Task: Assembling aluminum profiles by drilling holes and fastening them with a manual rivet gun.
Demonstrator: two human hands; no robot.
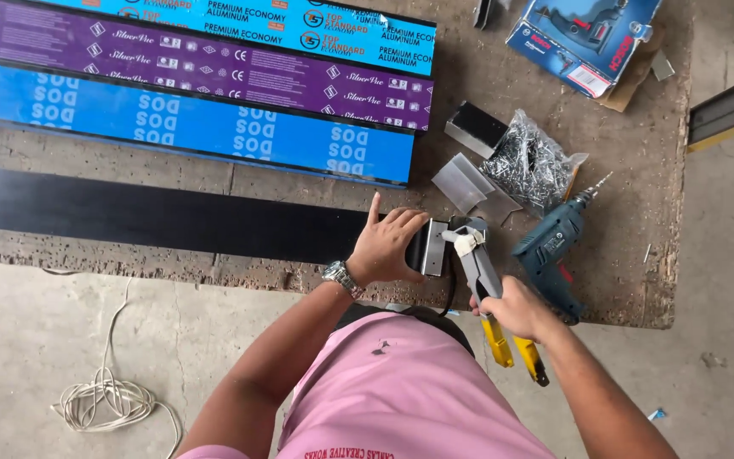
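Left hand (386, 245) presses flat on the black strip (163, 217) near the tabletop (622, 255) front edge (steadying it), while right hand (516, 308) grips the rivet tool (479, 263) against its end.

Top: pink shirt (401, 391), short-sleeved, with a small dark spot on the front and dark red lettering low on the cloth.
Wrist: silver metal-link wristwatch (341, 276) on the left wrist.
Arms: bare below the sleeves.
Hands: no gloves, no rings seen.
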